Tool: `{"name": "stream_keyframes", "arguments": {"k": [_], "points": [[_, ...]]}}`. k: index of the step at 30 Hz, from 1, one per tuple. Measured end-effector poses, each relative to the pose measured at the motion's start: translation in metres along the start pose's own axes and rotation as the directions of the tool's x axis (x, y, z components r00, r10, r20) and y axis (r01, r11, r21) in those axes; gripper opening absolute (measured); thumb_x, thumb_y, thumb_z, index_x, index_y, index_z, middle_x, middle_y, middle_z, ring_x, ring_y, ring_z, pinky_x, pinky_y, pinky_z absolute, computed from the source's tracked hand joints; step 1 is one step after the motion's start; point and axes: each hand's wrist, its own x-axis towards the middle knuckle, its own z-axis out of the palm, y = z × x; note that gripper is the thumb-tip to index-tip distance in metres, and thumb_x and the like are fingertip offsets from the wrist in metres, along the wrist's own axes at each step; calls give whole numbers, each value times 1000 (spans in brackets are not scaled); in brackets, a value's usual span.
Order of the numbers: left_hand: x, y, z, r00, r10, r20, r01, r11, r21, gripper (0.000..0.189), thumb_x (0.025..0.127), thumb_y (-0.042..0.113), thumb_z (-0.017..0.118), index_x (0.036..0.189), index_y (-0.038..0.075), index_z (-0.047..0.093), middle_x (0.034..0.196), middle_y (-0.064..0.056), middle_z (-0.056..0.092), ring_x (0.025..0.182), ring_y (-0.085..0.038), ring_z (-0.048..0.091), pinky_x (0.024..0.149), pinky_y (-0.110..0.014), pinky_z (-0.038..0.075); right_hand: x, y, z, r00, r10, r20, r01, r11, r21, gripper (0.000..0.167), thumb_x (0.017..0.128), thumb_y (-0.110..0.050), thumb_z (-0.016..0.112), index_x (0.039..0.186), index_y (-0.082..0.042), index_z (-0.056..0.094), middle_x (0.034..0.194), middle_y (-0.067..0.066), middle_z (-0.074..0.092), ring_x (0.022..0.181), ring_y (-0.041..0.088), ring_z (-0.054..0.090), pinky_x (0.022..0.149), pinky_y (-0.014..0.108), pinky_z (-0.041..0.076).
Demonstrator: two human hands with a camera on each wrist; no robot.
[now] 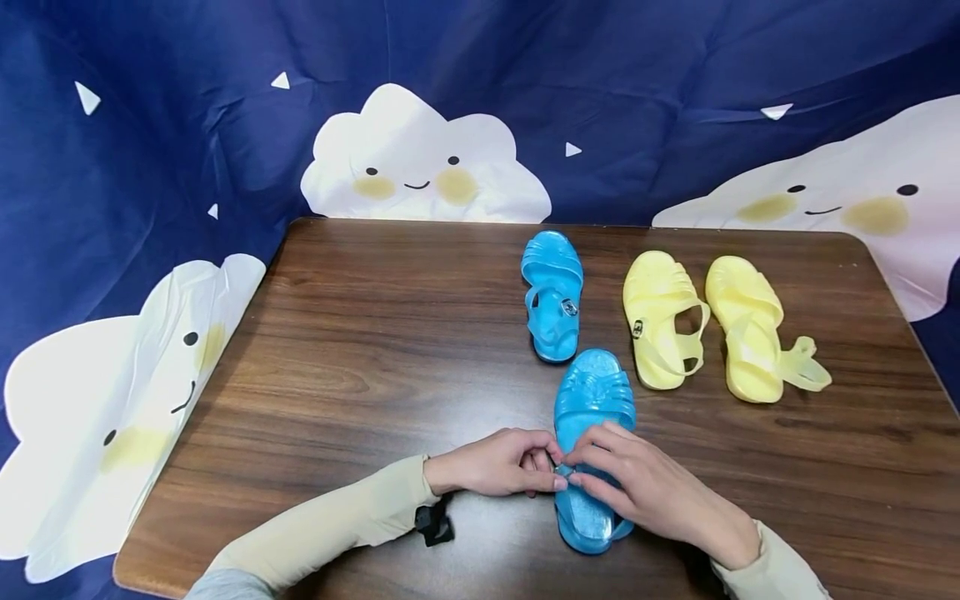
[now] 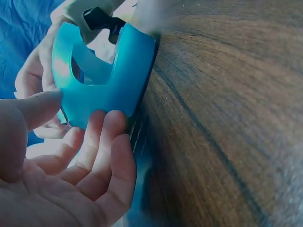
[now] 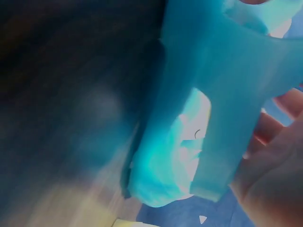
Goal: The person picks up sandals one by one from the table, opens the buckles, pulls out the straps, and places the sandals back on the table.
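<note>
A blue jelly sandal (image 1: 595,390) lies toe-away near the table's front, under both hands. At its left edge, my left hand (image 1: 504,463) pinches the ankle strap by the buckle between thumb and fingers. From the right, my right hand (image 1: 648,482) reaches over the sandal, its thumb and fingers pinching the strap's other part at the same spot. In the left wrist view the blue heel part (image 2: 102,97) stands between the hands, and the buckle is mostly covered. The right wrist view has the blue side strap (image 3: 227,123) close up, with the right fingers behind it.
A second blue sandal (image 1: 553,258), its strap closed, lies just beyond. To the right are two yellow sandals: one with its strap closed (image 1: 656,279), the other with its strap hanging loose (image 1: 738,287). They rest on a brown wooden table (image 1: 375,333) before a blue cloud-print curtain (image 1: 600,67).
</note>
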Motion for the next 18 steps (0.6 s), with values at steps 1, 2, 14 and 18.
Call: {"name": "stream_keyframes", "arguments": {"k": [1,2,14,18], "points": [[0,0,0,1000,0,0,0,1000,0,15,94,18,64,105,9,62,79,-6,66,61,-8,59,58,-14,48,0,-1,0,1000,21,18,-22,1000,18,16,93,-20,64,107,-27,65,102,-18,57,94,-2,50,79,18,45],[0,0,0,1000,1,-1,-1,1000,-1,15,94,18,64,105,9,62,79,-5,66,61,-7,59,57,-14,47,1,-2,-1,998,42,37,-44,998,35,13,94,-21,63,106,-27,64,101,-18,56,92,-3,51,77,18,47],[2,-4,0,1000,-4,1,4,999,-45,15,92,16,65,105,8,62,85,-18,68,62,-6,58,60,-13,48,13,-9,-7,972,146,185,-171,977,127,4,95,-21,62,96,-25,62,92,-17,56,80,-4,50,69,20,49],[3,-5,1,1000,-2,2,2,999,-48,15,92,15,66,104,8,62,83,-16,68,61,-6,58,59,-13,47,19,-11,-10,963,154,223,-191,970,154,4,94,-26,63,91,-25,61,88,-15,55,78,-1,50,68,20,47]]}}
